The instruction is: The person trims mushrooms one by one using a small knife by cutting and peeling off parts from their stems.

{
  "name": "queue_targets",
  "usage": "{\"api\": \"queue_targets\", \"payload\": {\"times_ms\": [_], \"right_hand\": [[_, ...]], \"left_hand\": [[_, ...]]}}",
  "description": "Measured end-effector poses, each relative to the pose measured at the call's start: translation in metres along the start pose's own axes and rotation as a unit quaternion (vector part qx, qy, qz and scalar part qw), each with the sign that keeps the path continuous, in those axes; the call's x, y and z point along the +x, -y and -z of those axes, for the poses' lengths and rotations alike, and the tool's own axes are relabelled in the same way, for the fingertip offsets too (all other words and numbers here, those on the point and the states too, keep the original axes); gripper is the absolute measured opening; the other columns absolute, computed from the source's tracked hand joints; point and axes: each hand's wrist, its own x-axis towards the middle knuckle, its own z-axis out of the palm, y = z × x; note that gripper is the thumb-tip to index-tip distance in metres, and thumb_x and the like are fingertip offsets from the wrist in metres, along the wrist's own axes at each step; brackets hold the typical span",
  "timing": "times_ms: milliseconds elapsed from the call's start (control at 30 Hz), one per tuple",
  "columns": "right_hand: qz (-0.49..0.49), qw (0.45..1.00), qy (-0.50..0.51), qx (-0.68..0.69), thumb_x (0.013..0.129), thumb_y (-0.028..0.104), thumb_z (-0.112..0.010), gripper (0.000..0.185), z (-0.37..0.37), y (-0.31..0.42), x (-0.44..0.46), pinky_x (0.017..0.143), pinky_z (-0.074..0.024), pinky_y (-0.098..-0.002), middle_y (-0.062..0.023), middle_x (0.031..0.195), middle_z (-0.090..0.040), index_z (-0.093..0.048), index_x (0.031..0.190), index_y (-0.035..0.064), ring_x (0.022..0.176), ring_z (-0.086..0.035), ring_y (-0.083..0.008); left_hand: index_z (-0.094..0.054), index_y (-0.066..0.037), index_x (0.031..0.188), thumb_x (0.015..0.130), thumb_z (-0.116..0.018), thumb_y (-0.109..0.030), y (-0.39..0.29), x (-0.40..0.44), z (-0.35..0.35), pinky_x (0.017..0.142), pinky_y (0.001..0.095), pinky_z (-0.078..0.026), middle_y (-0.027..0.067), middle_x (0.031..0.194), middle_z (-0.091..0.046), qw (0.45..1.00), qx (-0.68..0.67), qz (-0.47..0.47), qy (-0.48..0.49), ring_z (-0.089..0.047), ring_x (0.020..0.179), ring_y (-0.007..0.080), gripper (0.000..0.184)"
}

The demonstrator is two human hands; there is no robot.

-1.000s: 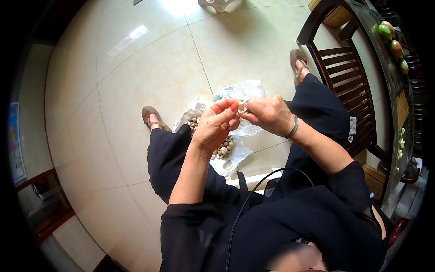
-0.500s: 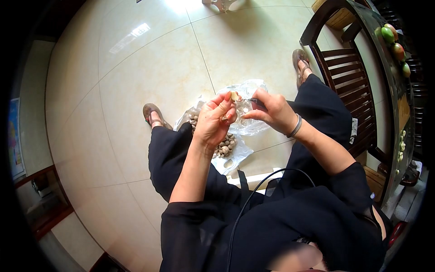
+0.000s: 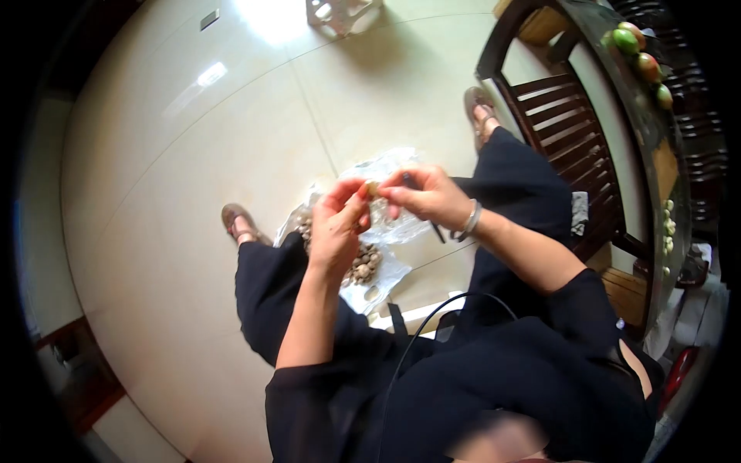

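My left hand [image 3: 337, 224] pinches a small pale yellowish piece [image 3: 373, 188] at its fingertips. The fingers of my right hand [image 3: 424, 197] touch the piece from the other side, and a thin dark tool [image 3: 438, 232] is held in that hand, its lower end sticking out below the palm. Beneath my hands, on the floor, small round brownish items [image 3: 364, 264] are heaped on a white plastic bag [image 3: 388, 279]. A clear crumpled bag [image 3: 396, 228] lies just beyond them.
A dark slatted chair [image 3: 559, 119] stands at the right beside a long table [image 3: 629, 100]. Green and red fruits [image 3: 647, 67] and several small pale pieces [image 3: 668, 228] lie on the table. At the top is a light stool [image 3: 343, 14], with a small grey object [image 3: 209, 19] on the floor.
The view has shifted, so the scene sits further left. My right hand has come back to the piece at my left fingertips, and the dark tool now points downward.
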Motion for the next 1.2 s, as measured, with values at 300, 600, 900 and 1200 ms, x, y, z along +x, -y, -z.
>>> {"api": "queue_targets", "payload": {"times_ms": [300,600,900,1200], "right_hand": [[0.074,0.997,0.004,0.001,0.082,0.01,-0.052,0.012,-0.001,-0.003,0.001,0.061,-0.0439,-0.0215,-0.0047,0.064,-0.06,-0.056,0.082,-0.001,0.062,-0.056,-0.0081],[0.066,0.997,-0.036,-0.034,0.081,0.008,-0.053,0.011,-0.001,-0.003,-0.001,0.056,-0.0439,-0.0201,-0.0033,0.066,-0.058,-0.056,0.083,-0.0016,0.059,-0.055,-0.0071],[0.082,0.994,-0.062,-0.02,0.083,0.007,-0.053,0.009,0.0,-0.006,0.0,0.057,-0.045,-0.0195,-0.0029,0.069,-0.057,-0.054,0.087,-0.0008,0.061,-0.055,-0.0076],[0.102,0.987,-0.092,-0.086,0.083,0.01,-0.053,0.01,0.001,-0.006,0.004,0.051,-0.0395,-0.0169,-0.0004,0.066,-0.054,-0.055,0.085,0.0,0.057,-0.049,-0.005]], "left_hand": [[-0.055,-0.004,0.091,0.081,-0.057,-0.012,0.001,-0.001,-0.004,0.042,0.014,-0.026,-0.0005,0.074,-0.055,0.987,0.135,-0.084,-0.023,-0.038,0.05,0.0003,0.013],[-0.056,-0.001,0.085,0.079,-0.056,-0.002,0.006,-0.008,-0.017,0.044,0.016,-0.031,-0.0024,0.06,-0.049,0.958,0.229,-0.157,-0.077,-0.042,0.051,0.0025,0.007],[-0.055,0.003,0.102,0.082,-0.055,-0.008,0.013,-0.001,-0.001,0.049,0.015,-0.033,0.0011,0.084,-0.057,0.994,-0.096,0.024,-0.041,-0.041,0.056,0.0034,0.023],[-0.052,0.0,0.104,0.083,-0.052,-0.009,0.009,0.003,0.005,0.046,0.015,-0.031,0.0083,0.09,-0.057,0.98,-0.185,0.061,0.042,-0.038,0.052,0.0047,0.022]]}}
